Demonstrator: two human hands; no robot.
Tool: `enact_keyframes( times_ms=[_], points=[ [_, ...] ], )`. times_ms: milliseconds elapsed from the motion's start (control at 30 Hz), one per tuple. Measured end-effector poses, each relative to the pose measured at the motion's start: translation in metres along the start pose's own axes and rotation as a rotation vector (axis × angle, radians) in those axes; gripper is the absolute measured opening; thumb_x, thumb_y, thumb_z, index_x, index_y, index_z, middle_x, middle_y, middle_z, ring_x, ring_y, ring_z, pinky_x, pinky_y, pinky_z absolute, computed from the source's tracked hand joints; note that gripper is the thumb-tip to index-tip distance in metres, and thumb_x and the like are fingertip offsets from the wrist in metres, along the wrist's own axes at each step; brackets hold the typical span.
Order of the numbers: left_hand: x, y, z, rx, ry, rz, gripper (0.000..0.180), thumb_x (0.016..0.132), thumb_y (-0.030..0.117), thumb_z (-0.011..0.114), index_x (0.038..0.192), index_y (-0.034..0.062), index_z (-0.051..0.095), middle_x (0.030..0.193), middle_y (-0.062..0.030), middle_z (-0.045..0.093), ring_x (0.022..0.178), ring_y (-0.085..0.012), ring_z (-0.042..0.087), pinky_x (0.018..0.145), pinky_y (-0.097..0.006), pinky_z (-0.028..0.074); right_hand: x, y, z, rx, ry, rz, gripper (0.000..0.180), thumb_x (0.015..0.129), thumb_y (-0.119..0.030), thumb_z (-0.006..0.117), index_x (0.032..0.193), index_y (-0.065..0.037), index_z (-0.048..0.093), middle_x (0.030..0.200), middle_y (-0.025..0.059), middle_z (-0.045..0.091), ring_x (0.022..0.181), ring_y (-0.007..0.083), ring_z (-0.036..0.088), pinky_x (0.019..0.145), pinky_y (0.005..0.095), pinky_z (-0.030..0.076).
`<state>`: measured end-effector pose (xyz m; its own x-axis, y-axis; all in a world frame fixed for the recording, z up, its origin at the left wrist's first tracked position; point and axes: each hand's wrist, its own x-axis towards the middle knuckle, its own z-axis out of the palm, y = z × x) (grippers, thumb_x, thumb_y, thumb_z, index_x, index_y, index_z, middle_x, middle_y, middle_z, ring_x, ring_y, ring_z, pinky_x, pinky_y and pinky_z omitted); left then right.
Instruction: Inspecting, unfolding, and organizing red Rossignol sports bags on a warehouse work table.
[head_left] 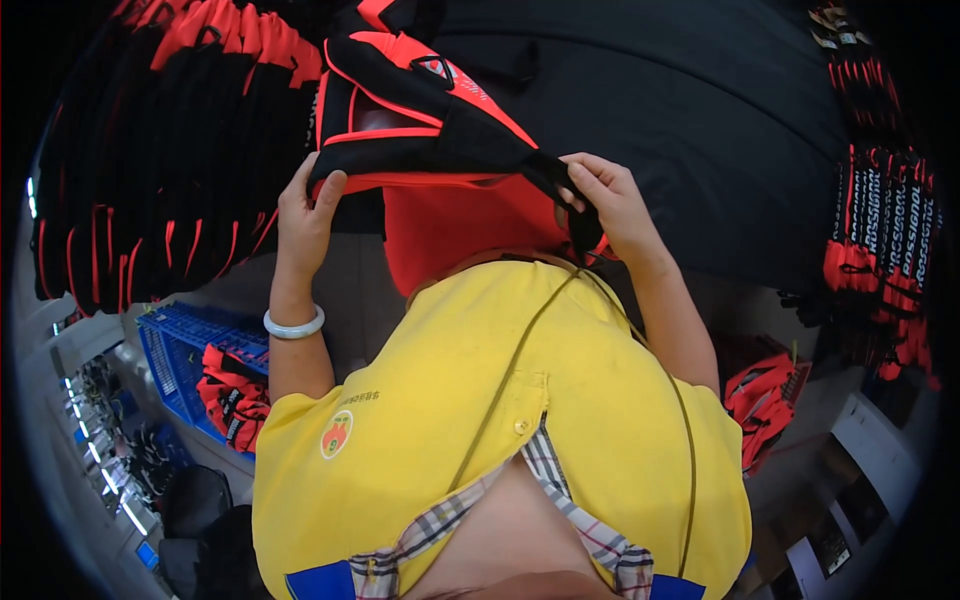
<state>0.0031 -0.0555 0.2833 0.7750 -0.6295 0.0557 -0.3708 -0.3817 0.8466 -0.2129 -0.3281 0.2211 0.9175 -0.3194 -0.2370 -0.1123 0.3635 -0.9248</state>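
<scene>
A black and red-orange bag (420,110) is held up in front of me over a dark work surface (700,120). My left hand (308,208) grips the bag's lower left edge, thumb on top; a pale bangle (294,326) sits on that wrist. My right hand (605,195) pinches a black strap (565,190) at the bag's right end. A red fabric panel (460,230) hangs below the bag, between my hands.
A pile of black and red bags (170,150) lies at the left. A blue crate (180,355) below it holds more red and black pieces. Bundled straps (880,230) hang at the right. Red items (765,395) lie by my right elbow.
</scene>
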Motion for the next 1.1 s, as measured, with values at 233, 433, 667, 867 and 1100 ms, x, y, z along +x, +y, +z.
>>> enact_keyframes(
  times_ms=[233, 433, 667, 867, 1100],
  points=[
    [-0.007, -0.018, 0.008, -0.018, 0.037, -0.034, 0.045, 0.095, 0.039, 0.061, 0.112, -0.0025, 0.06, 0.087, -0.0037, 0.063, 0.081, -0.01, 0.054, 0.076, -0.025, 0.044, 0.005, -0.009, -0.006, 0.35, -0.168, 0.167, 0.025, 0.101, -0.021, 0.05, 0.107, 0.0, 0.062, 0.068, -0.0032, 0.05, 0.057, 0.0028, 0.043, 0.058, 0.0195, 0.041],
    [-0.012, 0.008, 0.028, 0.178, -0.152, 0.072, 0.037, 0.086, 0.016, 0.07, 0.114, -0.0044, 0.059, 0.1, -0.0207, 0.067, 0.094, -0.0334, 0.066, 0.084, -0.034, 0.05, 0.002, -0.001, -0.028, -0.254, 0.28, -0.127, 0.019, 0.098, -0.016, 0.054, 0.106, -0.001, 0.062, 0.075, 0.0005, 0.059, 0.072, 0.0106, 0.058, 0.069, 0.0235, 0.047],
    [-0.003, 0.059, 0.076, 0.519, -0.41, 0.645, 0.05, 0.072, 0.001, 0.068, 0.121, 0.0096, 0.06, 0.11, -0.0068, 0.066, 0.109, -0.0228, 0.062, 0.112, -0.054, 0.029, 0.024, -0.094, 0.032, -1.039, 0.38, -0.762, 0.049, 0.079, -0.018, 0.074, 0.123, -0.007, 0.056, 0.118, 0.0112, 0.059, 0.11, 0.0268, 0.056, 0.091, 0.0372, 0.045],
    [0.001, 0.105, 0.099, 0.378, -0.57, 0.909, 0.046, 0.073, 0.03, 0.077, 0.111, 0.0097, 0.062, 0.105, -0.0071, 0.064, 0.102, -0.0263, 0.061, 0.106, -0.052, 0.035, 0.094, -0.112, 0.073, -1.867, 0.375, -0.595, 0.042, 0.081, -0.026, 0.07, 0.12, -0.015, 0.057, 0.113, 0.0121, 0.062, 0.093, 0.0337, 0.066, 0.074, 0.0419, 0.056],
    [0.029, 0.066, 0.045, 0.682, -0.378, 0.72, 0.027, 0.068, 0.018, 0.074, 0.09, 0.0062, 0.064, 0.079, -0.0087, 0.062, 0.083, -0.0262, 0.062, 0.103, -0.048, 0.038, 0.073, -0.174, 0.002, -1.564, 0.458, -0.575, 0.026, 0.092, -0.024, 0.056, 0.116, -0.015, 0.064, 0.102, 0.017, 0.068, 0.097, 0.0387, 0.064, 0.081, 0.0446, 0.052]
  ],
)
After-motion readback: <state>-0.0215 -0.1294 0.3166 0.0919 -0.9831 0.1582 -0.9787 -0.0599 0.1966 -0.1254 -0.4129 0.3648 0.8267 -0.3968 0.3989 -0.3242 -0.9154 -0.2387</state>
